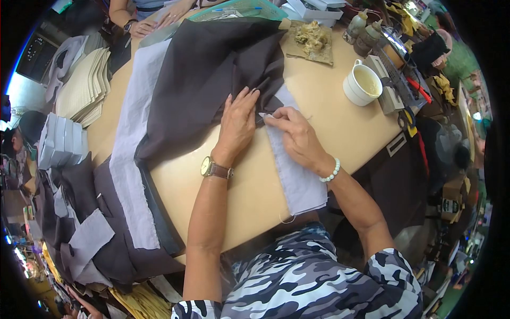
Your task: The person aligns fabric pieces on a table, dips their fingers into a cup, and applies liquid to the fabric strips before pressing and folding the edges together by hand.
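Note:
Dark brown fabric [196,80] spreads over the table in loose folds. My left hand [239,119] lies on its near edge, palm down, fingers stretched out. Close beside it, my right hand [295,130] pinches a small white pointed piece [264,115] against the dark cloth; whether this is chalk or a cloth corner I cannot tell. Under my right hand a pale grey fabric strip [295,178] runs down to the table's front edge. Another long pale grey strip [125,133] borders the dark fabric on the left.
A white cup [363,83] stands at right, near glue-like bottles [361,34] and scissors [408,123]. A scrap-covered board [311,42] and green basket [239,9] sit at the back. Across the table are another person's hands [154,24]. Stacked cream sheets [82,87] lie left.

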`<act>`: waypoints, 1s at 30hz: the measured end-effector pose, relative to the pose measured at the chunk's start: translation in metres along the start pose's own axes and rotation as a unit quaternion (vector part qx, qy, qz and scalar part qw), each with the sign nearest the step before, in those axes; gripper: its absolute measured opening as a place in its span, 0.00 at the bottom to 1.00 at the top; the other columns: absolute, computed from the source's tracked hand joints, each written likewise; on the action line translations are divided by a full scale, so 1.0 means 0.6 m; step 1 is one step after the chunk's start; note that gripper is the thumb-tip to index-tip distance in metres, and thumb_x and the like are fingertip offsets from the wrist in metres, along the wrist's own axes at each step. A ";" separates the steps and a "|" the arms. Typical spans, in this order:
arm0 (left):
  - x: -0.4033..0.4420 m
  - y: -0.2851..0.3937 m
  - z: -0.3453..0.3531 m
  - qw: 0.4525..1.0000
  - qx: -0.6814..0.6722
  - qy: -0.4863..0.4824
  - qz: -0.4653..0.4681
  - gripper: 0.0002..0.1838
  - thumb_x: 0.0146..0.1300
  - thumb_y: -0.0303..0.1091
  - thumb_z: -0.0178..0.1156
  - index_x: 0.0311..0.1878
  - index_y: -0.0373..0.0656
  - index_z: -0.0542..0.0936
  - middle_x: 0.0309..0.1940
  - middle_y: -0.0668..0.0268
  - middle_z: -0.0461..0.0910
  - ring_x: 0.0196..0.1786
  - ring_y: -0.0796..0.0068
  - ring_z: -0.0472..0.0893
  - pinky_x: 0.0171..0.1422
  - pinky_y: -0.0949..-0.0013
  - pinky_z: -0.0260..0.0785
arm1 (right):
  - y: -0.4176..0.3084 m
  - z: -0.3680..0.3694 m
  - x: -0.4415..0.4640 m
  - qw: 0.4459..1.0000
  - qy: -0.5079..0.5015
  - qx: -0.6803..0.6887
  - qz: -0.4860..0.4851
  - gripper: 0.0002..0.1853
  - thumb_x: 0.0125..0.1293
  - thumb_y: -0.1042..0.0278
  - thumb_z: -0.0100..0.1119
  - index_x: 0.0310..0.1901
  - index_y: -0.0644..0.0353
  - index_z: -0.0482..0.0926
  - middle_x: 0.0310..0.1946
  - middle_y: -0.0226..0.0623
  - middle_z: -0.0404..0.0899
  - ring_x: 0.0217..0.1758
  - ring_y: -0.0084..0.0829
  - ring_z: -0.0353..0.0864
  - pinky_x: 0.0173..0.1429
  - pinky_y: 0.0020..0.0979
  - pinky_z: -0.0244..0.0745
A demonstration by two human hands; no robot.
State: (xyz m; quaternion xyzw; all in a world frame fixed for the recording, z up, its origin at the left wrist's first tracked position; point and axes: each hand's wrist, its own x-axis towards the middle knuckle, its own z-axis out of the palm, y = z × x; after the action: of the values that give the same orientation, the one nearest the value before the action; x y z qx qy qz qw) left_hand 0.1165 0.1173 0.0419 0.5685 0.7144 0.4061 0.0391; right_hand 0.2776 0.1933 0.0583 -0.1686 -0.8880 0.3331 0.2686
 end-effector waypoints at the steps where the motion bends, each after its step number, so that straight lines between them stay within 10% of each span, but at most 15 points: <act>1: 0.000 0.001 -0.001 1.000 0.000 0.000 -0.001 0.18 0.65 0.23 0.48 0.57 0.36 0.75 0.57 0.55 0.76 0.67 0.57 0.68 0.73 0.50 0.50 | 0.000 0.000 -0.001 1.000 0.001 0.021 0.007 0.22 0.53 0.83 0.45 0.48 0.63 0.81 0.43 0.43 0.74 0.48 0.43 0.72 0.56 0.38 0.67; 30: 0.001 -0.005 0.001 1.000 -0.002 -0.004 -0.007 0.17 0.67 0.25 0.48 0.58 0.38 0.75 0.57 0.55 0.76 0.68 0.59 0.67 0.74 0.51 0.49 | -0.021 0.008 -0.015 0.988 0.005 -0.138 -0.069 0.18 0.54 0.81 0.48 0.47 0.68 0.79 0.50 0.49 0.71 0.53 0.47 0.73 0.59 0.37 0.69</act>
State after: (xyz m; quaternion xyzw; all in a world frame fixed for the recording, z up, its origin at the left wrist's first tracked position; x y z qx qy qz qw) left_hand 0.1146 0.1180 0.0398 0.5651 0.7172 0.4052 0.0461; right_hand 0.2804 0.1775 0.0607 -0.1439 -0.9337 0.1875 0.2691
